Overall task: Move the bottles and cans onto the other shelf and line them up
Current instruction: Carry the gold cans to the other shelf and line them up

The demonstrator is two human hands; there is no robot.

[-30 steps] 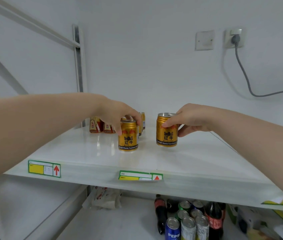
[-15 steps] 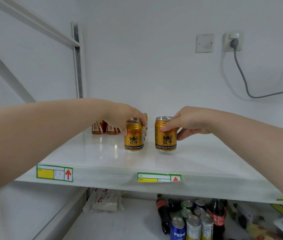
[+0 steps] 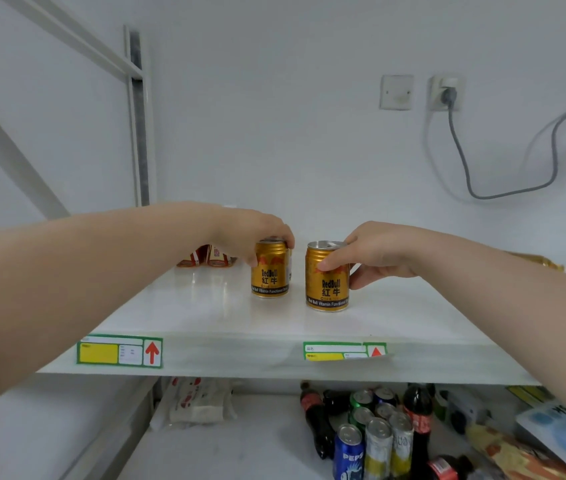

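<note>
Two gold Red Bull cans stand upright on the white upper shelf (image 3: 205, 320). My left hand (image 3: 257, 230) grips the top of the left gold can (image 3: 270, 271). My right hand (image 3: 375, 252) holds the right gold can (image 3: 327, 277) from its right side, thumb on the front. The two cans stand a small gap apart. On the lower shelf (image 3: 257, 445) stand several cans, among them a blue Pepsi can (image 3: 349, 452), and dark cola bottles (image 3: 419, 420), one lying down.
Small red-and-white cartons (image 3: 205, 256) sit at the back left of the upper shelf. A white packet (image 3: 198, 400) lies on the lower shelf, snack bags at lower right (image 3: 516, 452). A metal upright (image 3: 137, 116) stands at left. A grey cable (image 3: 503, 192) hangs on the wall.
Both hands have pushed their cans further back on the upper shelf, the left can more than the right. The grips on both cans are unchanged.
</note>
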